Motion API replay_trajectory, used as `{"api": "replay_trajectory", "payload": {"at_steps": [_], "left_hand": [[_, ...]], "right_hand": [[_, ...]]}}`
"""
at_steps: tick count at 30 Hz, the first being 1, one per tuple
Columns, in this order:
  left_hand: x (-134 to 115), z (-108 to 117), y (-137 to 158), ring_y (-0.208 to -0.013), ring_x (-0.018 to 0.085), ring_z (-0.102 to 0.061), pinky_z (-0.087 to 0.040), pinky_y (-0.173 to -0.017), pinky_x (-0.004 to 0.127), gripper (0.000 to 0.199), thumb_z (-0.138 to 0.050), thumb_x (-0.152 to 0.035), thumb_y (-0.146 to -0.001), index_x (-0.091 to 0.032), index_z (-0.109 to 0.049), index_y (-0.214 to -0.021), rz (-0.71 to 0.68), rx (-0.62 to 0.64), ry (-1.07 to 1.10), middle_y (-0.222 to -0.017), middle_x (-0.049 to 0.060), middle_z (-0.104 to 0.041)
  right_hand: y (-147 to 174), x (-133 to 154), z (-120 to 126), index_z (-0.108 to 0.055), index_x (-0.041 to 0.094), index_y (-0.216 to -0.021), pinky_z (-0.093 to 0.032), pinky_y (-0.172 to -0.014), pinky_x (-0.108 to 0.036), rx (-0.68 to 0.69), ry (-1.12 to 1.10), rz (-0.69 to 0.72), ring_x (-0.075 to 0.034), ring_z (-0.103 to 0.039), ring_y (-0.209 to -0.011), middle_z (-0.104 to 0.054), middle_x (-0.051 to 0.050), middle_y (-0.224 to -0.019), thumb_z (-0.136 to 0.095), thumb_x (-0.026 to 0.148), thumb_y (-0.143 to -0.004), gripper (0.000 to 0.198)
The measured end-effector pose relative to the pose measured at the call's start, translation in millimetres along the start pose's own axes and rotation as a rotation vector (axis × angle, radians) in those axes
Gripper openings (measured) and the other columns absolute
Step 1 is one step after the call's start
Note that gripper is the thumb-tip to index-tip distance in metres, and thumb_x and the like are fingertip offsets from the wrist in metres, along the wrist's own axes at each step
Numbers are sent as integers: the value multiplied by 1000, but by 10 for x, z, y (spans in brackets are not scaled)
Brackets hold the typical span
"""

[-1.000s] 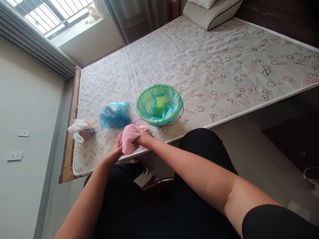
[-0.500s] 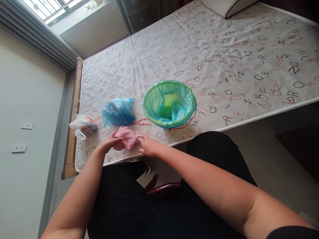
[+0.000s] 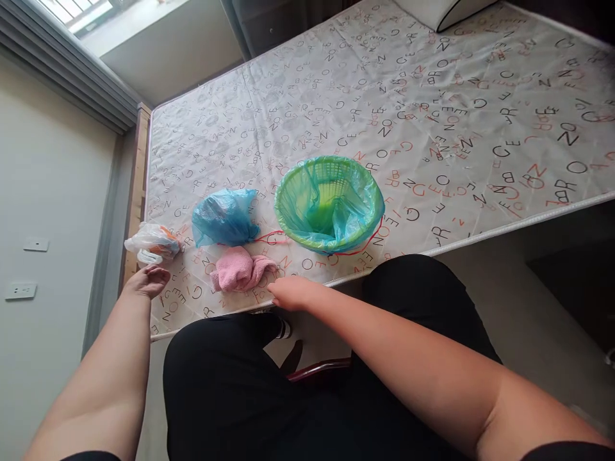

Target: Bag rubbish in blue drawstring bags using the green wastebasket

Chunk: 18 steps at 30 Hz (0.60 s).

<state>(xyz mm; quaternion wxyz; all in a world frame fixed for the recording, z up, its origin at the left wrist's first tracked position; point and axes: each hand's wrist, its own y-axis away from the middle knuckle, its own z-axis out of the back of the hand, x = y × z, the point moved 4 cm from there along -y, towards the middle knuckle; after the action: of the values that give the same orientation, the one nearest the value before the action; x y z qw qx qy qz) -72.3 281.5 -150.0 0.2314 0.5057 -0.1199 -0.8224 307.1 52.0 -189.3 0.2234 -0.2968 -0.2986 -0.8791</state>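
Observation:
A crumpled pink towel (image 3: 235,270) lies near the mattress's front edge, with neither hand holding it. My left hand (image 3: 150,282) has its fingers apart just in front of a knotted white plastic bag (image 3: 151,242) with orange showing through; whether the fingertips touch the bag is hard to see. Right of the towel, my right hand (image 3: 291,292) rests by the mattress edge, fingers curled in with nothing visible in them. Behind the towel sits a blue plastic bag (image 3: 225,218), filled and rounded. A green basket (image 3: 330,203) lined with a thin blue-green bag stands to its right.
All these things stand on a letter-patterned mattress (image 3: 432,134) with a wooden bed frame (image 3: 137,173) on the left. A red drawstring (image 3: 271,237) runs beside the basket. A white, black-edged object (image 3: 444,13) lies at the far right. My knees are against the near edge.
My left hand has let go of the pink towel and moved left to the white bag. The right hand has come off the towel and stays close to it. The towel now lies loose.

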Motion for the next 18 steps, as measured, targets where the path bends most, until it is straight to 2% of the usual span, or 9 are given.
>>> {"api": "replay_trajectory", "payload": {"at_steps": [4,7,9,12,15,18], "left_hand": [[-223,-135,132,-49,11,-16,-36,-56,23,39,-59,-37,-97,-21,-34,-72,-22,-23,143,-52,-6,-18],[-518,-149,251,-49,12,-14,-33,-51,23,37,-52,-37,-98,-21,-28,-74,-102,-103,223,-54,-5,-13],[-711,-124,358,-50,12,-21,-39,-53,23,31,-48,-30,-97,-22,-26,-75,-140,-104,252,-56,-4,-17],[-866,-57,521,-58,13,-39,-51,-65,26,20,-50,-22,-95,-23,-35,-81,-152,-86,266,-63,-3,-34],[-688,23,584,-73,14,-51,-55,-78,30,10,-51,-23,-100,-22,-46,-92,30,-151,165,-79,-1,-48],[-272,90,524,-85,19,-53,-55,-89,41,6,-54,-21,-99,-21,-48,-100,233,-231,73,-92,3,-49]], "right_hand": [[13,114,112,-71,16,-128,-62,-90,-40,-45,-2,29,-31,-75,-116,-76,-15,-129,-60,30,-101,32],[66,186,133,-70,15,-129,-61,-91,-43,-50,8,52,-33,-74,-118,-75,-17,-132,-57,30,-103,33],[124,211,110,-69,14,-131,-60,-92,-44,-27,25,62,-33,-74,-118,-75,-17,-131,-55,31,-104,35],[229,199,58,-69,13,-133,-60,-92,-44,-14,51,50,-34,-74,-118,-75,-18,-130,-55,29,-103,36],[322,156,-1,-70,12,-130,-61,-92,-45,4,65,4,-35,-74,-118,-76,-19,-128,-57,29,-102,35],[376,140,-54,-70,14,-133,-61,-94,-43,46,57,-7,-34,-74,-121,-76,-19,-129,-57,34,-104,37]]}}
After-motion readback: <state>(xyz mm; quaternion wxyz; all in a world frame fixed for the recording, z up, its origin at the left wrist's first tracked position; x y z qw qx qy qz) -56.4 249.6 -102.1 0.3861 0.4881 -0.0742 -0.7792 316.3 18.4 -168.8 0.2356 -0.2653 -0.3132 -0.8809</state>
